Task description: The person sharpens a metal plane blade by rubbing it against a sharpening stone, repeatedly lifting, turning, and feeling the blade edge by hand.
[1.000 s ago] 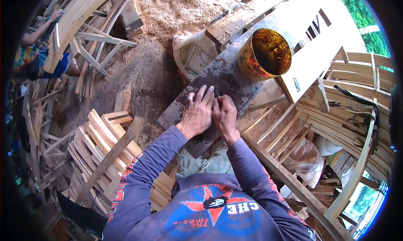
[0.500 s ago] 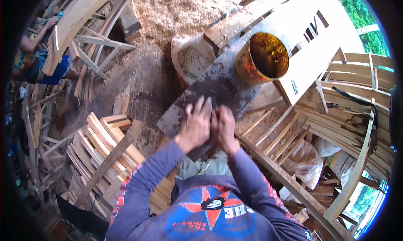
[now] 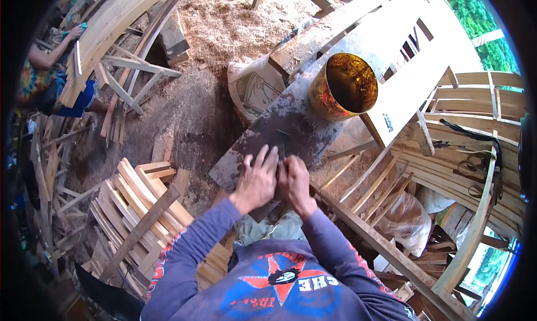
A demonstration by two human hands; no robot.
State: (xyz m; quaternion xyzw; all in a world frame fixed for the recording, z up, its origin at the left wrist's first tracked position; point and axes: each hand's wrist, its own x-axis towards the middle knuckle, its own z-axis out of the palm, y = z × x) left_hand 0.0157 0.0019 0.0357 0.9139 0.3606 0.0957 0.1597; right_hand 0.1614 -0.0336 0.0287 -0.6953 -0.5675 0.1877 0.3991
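My left hand point(image 3: 257, 177) lies over a dark, wet-looking board point(image 3: 305, 128), its fingers stretched forward and a little apart. Right beside it, my right hand point(image 3: 295, 182) is closed with the fingers curled in, at a narrow dark piece point(image 3: 282, 152) that shows only partly between the hands. What exactly the right hand grips is hidden by the fingers. A yellow-brown, stained open can point(image 3: 342, 89) stands on the board, beyond my hands.
Stacked wood strips point(image 3: 148, 195) lie at left, near a printed sack point(image 3: 254, 89). A long pale plank point(image 3: 414, 91) extends to the upper right. Wooden ribs and planking point(image 3: 470, 119) curve along the right, above a plastic bag point(image 3: 411, 223). Another person point(image 3: 47, 75) stands far left by curved timber.
Both hands have drawn back toward my body along the board, uncovering more of the dark surface ahead of the fingers. The view has shifted slightly.
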